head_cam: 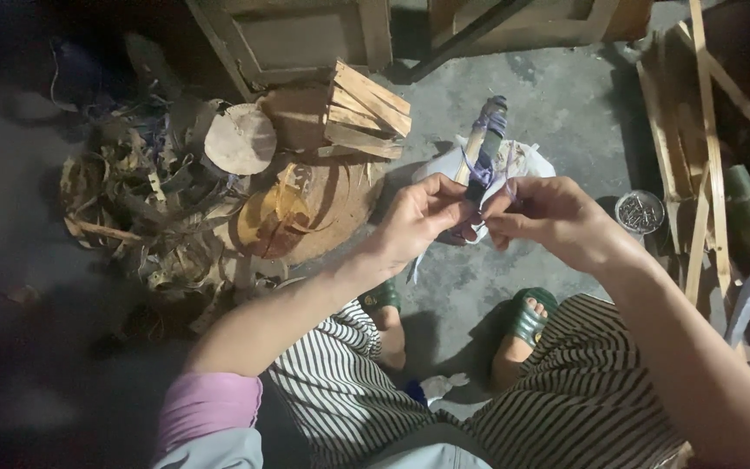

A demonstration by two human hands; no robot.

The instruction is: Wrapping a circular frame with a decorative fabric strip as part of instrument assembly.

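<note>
We are holding a stick (482, 139) up in front of us, over the floor (557, 104), so both hands can work on the purple strip (479, 178) wound about it. The stick is slanting away from our fingertips, its far end bound in the same purple. Our left hand (418, 221) is pinching shut on the strip and stick just where they meet our fingers (451, 195), steadying them. Our right hand (553, 217) is closing thumb and forefinger on the strip's loose end, right beside the left fingertips, nearly touching them. Below the fingers a white bag (527, 161) is lying. Left of them are a round board (305, 208) and split wood (366, 113); right of them, a tin of nails (640, 211).
</note>
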